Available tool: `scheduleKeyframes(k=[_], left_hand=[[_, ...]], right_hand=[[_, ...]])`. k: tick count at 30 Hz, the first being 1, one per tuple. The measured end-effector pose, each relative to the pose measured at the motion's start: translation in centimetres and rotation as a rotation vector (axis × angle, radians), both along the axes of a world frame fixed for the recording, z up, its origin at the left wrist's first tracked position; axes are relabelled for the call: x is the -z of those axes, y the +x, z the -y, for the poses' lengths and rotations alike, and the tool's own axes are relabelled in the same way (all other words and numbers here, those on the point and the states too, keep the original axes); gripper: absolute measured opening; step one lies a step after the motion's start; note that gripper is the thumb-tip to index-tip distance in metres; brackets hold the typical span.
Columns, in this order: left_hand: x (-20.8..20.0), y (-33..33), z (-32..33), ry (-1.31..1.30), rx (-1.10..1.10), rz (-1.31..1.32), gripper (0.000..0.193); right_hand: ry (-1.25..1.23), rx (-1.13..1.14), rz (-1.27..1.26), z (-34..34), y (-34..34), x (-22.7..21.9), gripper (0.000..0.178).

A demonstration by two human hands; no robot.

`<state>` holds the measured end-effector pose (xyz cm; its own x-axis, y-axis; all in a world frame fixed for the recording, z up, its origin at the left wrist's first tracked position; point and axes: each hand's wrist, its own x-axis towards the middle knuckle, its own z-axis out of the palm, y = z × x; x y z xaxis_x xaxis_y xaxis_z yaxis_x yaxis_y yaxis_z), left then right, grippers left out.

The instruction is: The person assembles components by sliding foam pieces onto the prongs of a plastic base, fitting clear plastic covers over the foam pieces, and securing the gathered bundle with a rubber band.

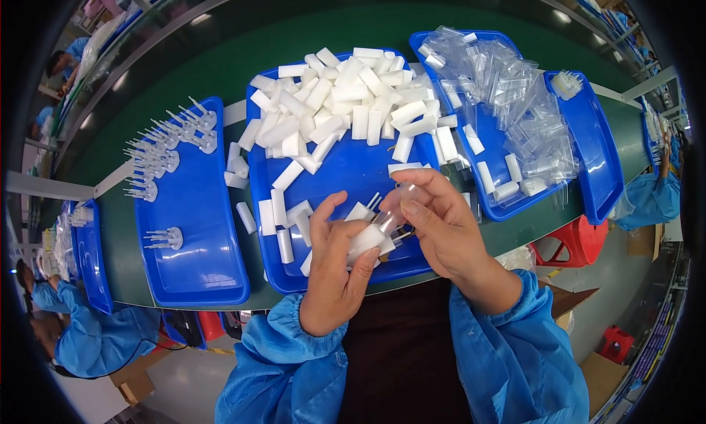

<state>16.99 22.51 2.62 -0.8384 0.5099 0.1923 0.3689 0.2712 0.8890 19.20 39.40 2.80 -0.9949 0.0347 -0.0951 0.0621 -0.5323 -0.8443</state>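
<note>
My left hand (334, 266) is closed round a white foam-like block (368, 241), its thumb along the near side. In my right hand (450, 229) a clear plastic tube (401, 201) is pinched between thumb and fingers. The tube's lower end meets the block's upper end; I cannot tell how far one sits inside the other. Both hands are over the near part of a blue tray (353, 172). A big heap of white blocks (323, 104) fills the tray's far part, and several more lie loose near my left hand.
To the right, another blue tray (502, 209) carries clear plastic sleeves (515, 93) and some white blocks; a narrower blue tray (599, 155) adjoins it. On the left, a blue tray (195, 266) bears several white pronged parts (169, 239). Co-workers in blue sleeves sit at both sides. Red stools (577, 244) stand below.
</note>
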Motion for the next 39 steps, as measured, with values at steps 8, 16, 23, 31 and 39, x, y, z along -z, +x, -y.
scheduleKeyframes(k=[8, 16, 23, 31, 39], left_hand=[[-0.2, 0.1, -0.1, 0.044, -0.069, 0.071, 0.018], [0.0, 0.3, -0.3, 0.063, -0.085, 0.071, 0.017], [0.2, 0.3, -0.3, 0.017, -0.097, -0.065, 0.013], [0.2, 0.4, -0.4, -0.003, -0.084, 0.004, 0.014], [-0.3, 0.5, -0.1, -0.018, -0.015, 0.029, 0.018]], right_hand=[[0.027, 0.004, -0.056, 0.0, 0.5, 0.3, 0.029], [0.071, 0.011, -0.125, 0.0, 0.9, 0.7, 0.03], [0.077, 0.072, -0.135, 0.6, 1.1, 0.4, 0.029], [0.294, 0.042, -0.193, 0.4, 1.1, 0.1, 0.03], [0.205, 0.001, -0.15, -0.3, 1.0, -0.1, 0.032]])
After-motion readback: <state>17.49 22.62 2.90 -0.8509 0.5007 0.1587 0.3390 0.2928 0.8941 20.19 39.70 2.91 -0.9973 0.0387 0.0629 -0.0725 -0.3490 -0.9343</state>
